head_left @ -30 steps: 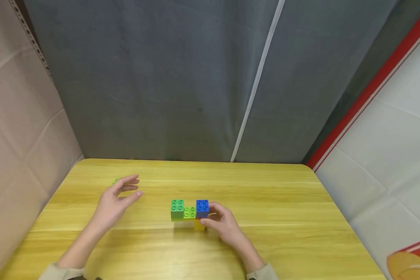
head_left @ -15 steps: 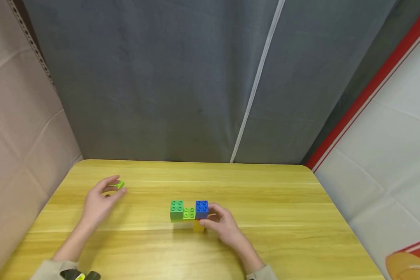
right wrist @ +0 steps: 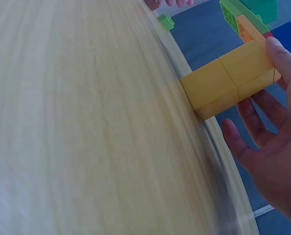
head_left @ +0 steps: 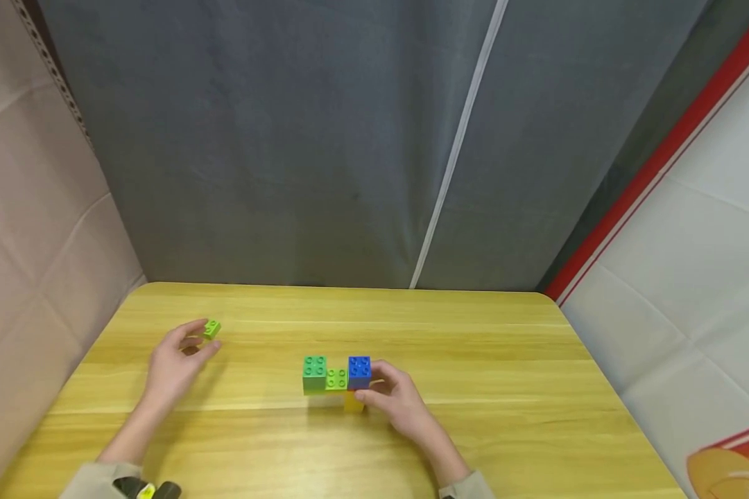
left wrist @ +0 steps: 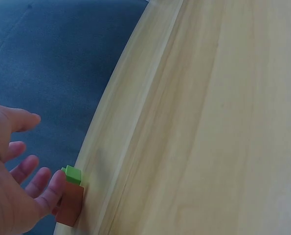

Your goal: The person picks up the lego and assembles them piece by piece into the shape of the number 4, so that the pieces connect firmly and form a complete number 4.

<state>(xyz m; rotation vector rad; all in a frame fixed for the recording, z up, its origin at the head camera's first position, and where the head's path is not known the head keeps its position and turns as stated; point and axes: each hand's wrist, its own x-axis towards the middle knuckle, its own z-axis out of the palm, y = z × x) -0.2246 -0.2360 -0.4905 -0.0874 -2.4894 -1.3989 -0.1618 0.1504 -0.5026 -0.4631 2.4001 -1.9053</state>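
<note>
My left hand curves beside a lime green brick at the left of the table, its fingers spread. A brown brick stands below the green one in the left wrist view, close to the fingers. Nothing is pinched between thumb and fingers there. My right hand holds a toy brick build near the middle, thumb and fingers around its right side. The build has a yellow brick column standing on the table, a blue brick on top, a lime green piece and a green brick reaching left.
The wooden table lies under both hands, with a dark grey curtain behind its far edge. Pale cloth panels stand on the left and right.
My left hand has moved left to sit beside the lime green brick, which now shows more clearly past the fingers. My right hand stays on the brick build.
</note>
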